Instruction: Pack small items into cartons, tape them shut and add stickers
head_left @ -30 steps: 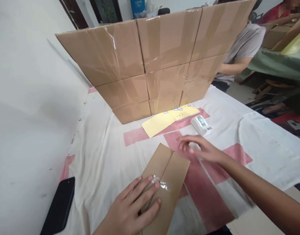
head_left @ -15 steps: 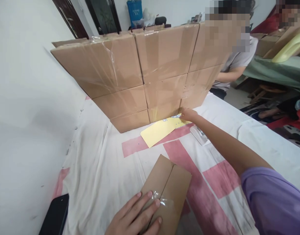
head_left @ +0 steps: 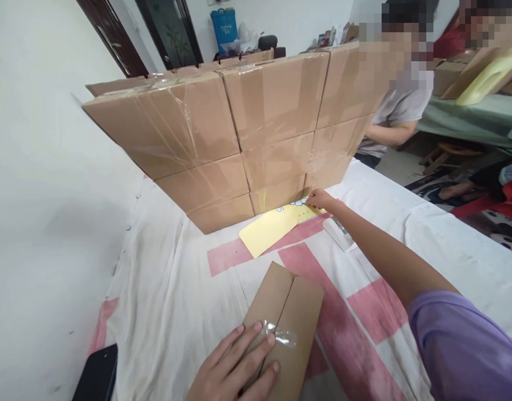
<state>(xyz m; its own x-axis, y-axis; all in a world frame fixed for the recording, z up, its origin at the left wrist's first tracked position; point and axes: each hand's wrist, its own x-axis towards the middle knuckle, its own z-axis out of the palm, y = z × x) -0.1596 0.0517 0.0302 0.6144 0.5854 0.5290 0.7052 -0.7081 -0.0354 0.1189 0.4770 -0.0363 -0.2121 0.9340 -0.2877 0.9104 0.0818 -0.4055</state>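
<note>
Head view: box [head_left: 300,312] lies under the fingers of the left hand [head_left: 235,365], reaching out past their tips and off to their right; it rests on the cloth-covered table [head_left: 189,323]. Left fingers spread and laid flat on its top, beside the centre seam and the shiny tape [head_left: 285,337], pressing rather than gripping. Farther out, the right hand [head_left: 316,199] is at the patterned end of the yellow paper [head_left: 266,233], fingers bunched together; whether they have pinched the edge, cannot tell. Plain end of the paper runs out to the left of those fingers. Stacked cartons [head_left: 276,94] stand just beyond them; a white device [head_left: 337,234] sits nearer the wearer, partly behind the right forearm. Phone [head_left: 98,373] well to the left of the left fingers. Handling, by judgement: box probably light, cardboard, stiff along its edges but likely to give if pushed in at mid-panel; tape smooth, so fingers may slide there. Best hold: across the two long sides, thumb and fingers opposed, clear of the seam. Paper looks thin and bendable, easily creased; pinch gently at a free edge, such as the plain corner on the near side of the right fingers.
</note>
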